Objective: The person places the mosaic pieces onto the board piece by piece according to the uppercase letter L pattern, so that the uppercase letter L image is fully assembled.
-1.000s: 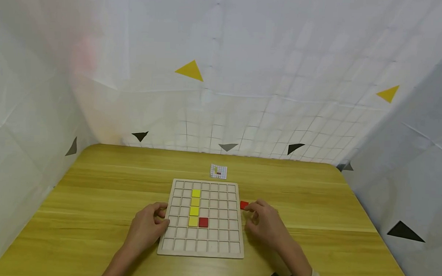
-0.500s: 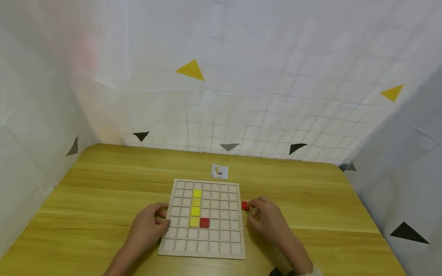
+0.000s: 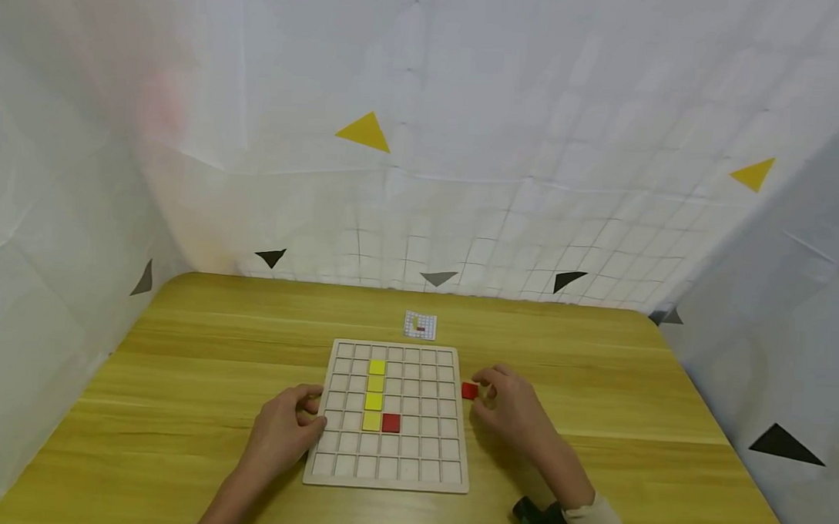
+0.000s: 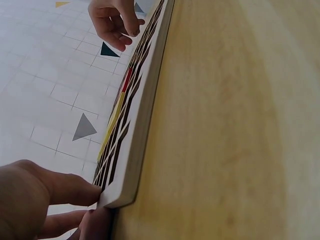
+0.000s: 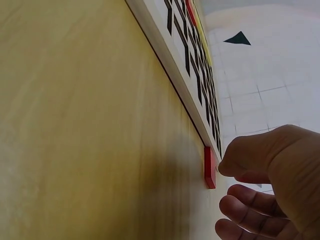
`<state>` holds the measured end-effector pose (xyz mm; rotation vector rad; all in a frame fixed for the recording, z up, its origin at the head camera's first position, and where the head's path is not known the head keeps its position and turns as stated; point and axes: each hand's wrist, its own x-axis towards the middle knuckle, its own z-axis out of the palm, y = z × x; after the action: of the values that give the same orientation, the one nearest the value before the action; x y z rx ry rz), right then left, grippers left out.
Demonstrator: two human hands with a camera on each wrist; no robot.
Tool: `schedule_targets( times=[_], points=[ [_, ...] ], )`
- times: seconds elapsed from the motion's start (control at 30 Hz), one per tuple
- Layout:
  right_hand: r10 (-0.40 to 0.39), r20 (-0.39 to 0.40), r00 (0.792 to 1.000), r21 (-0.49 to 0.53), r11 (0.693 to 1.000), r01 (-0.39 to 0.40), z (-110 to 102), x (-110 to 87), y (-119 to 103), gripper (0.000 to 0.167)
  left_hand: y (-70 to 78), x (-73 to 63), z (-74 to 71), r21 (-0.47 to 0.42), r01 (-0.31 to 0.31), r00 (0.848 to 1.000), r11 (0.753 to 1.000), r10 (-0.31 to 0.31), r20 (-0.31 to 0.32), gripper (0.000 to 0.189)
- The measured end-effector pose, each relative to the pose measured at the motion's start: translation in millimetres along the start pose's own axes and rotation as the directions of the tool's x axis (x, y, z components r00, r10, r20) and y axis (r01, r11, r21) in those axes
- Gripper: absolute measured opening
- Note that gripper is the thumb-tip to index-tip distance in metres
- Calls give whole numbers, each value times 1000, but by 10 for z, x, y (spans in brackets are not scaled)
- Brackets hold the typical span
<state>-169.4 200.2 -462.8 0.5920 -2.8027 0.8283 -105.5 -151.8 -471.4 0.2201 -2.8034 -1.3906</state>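
Observation:
A pale wooden grid board [image 3: 409,447] lies on the table. Its cells hold a column of several yellow tiles [image 3: 374,401] and one red tile [image 3: 391,423] beside the lowest yellow one. My left hand [image 3: 282,431] grips the board's left edge; in the left wrist view a finger [image 4: 75,191] lies at its corner. A loose red tile [image 3: 469,391] lies flat on the table by the board's right edge. My right hand [image 3: 514,412] is next to this tile, fingers loosely bent around nothing. Whether a fingertip touches the tile is unclear, as the thumb [image 5: 245,155] hides the index fingertip.
Behind the board lies a small printed card [image 3: 420,325] with a coloured grid pattern. A black object [image 3: 538,518] sits at my right wrist. White sheeting [image 3: 464,179] with triangle marks stands along the table's back and sides.
My right fingers have drawn slightly back from the loose red tile, which shows more fully. The left hand stays at the board's edge. The whole view has shifted slightly.

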Motion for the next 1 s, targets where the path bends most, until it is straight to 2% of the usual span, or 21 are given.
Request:
schedule_targets(
  times=[0.27,0.67,1.0],
  points=[
    [-20,11,1000,1,1000,20,23,50,26,29,1,2,12,-2,-3,1000,1000,3,-2,45],
    [29,80,996,0,1000,-29,103,90,25,26,8,-15,21,-1,11,1000,1000,-11,10,46],
    [-6,52,999,23,1000,5,137,97,29,23,3,0,4,6,2,1000,1000,-2,5,47]
  ],
)
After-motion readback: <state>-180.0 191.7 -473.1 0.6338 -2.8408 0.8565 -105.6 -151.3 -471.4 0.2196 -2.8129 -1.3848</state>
